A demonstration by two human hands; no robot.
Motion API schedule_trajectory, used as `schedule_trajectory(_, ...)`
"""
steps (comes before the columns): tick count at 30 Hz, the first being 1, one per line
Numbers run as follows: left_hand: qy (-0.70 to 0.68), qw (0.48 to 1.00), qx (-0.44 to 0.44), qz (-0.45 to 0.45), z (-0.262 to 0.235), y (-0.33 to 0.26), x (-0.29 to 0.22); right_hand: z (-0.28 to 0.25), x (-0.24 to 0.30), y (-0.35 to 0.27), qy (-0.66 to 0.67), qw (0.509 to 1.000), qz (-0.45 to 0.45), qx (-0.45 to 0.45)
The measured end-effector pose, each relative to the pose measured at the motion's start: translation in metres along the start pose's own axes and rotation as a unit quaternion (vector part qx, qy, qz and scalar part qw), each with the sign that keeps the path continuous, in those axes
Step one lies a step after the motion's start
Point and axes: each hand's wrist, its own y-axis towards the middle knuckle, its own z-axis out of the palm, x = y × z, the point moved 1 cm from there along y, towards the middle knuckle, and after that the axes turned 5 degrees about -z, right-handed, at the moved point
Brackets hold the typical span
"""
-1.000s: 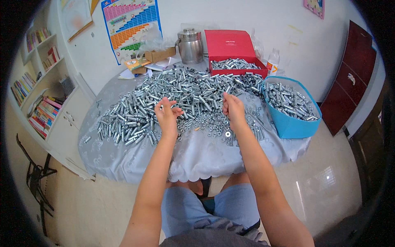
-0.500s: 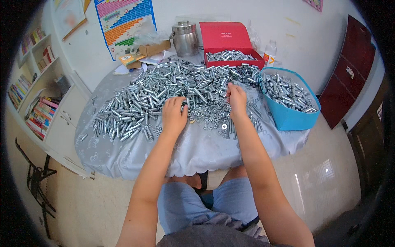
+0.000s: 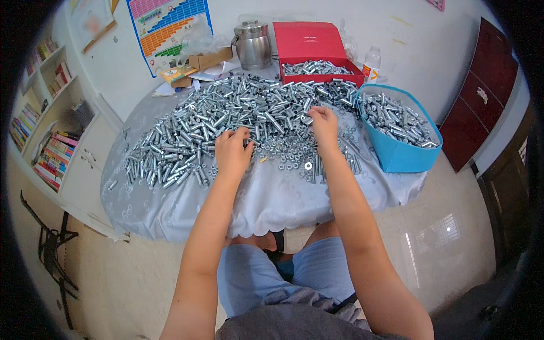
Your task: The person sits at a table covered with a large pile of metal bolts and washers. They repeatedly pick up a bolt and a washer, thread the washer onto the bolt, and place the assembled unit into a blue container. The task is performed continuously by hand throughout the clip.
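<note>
A wide heap of silvery metal bolts with sleeves (image 3: 226, 107) covers the table. My left hand (image 3: 231, 152) rests at the heap's near edge, its fingers curled with the thumb close to them. Whatever lies in that grip is too small to make out. Farther right, my right hand (image 3: 324, 129) is closed in a pinch over the heap, and its fingertips hide what they hold. Between the two hands lie many small loose nuts (image 3: 283, 153). Several long thin bolts (image 3: 318, 170) lie beside the right wrist.
A blue fabric bin (image 3: 405, 158) full of metal pieces stands at the right. Behind the heap are an open red box (image 3: 323, 79) with more pieces, a steel canister (image 3: 253, 48) and a plastic bottle (image 3: 372, 65). A silvery cloth (image 3: 164, 209) covers the table.
The view has shifted slightly. My left hand has drawn a little leftward, and my right hand stays pinched over the heap, its fingertips slightly farther left.
</note>
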Motion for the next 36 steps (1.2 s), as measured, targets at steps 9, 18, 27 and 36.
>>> schedule_trajectory(9,0.025,0.999,0.007,0.026,0.003,-0.001,0.005,-0.024,0.002,0.011,-0.283,0.958,-0.039,-0.006)
schedule_trajectory(18,-0.015,1.0,0.026,-0.003,0.002,0.0,0.008,-0.028,0.027,-0.006,-0.523,0.842,0.09,0.099)
schedule_trajectory(27,-0.119,0.993,-0.008,0.001,0.0,0.004,-0.004,-0.027,0.018,-0.006,-0.568,0.806,0.099,0.137)
schedule_trajectory(36,-0.169,0.986,0.007,-0.014,0.0,0.003,-0.01,-0.025,0.02,-0.003,-0.56,0.813,0.114,0.109)
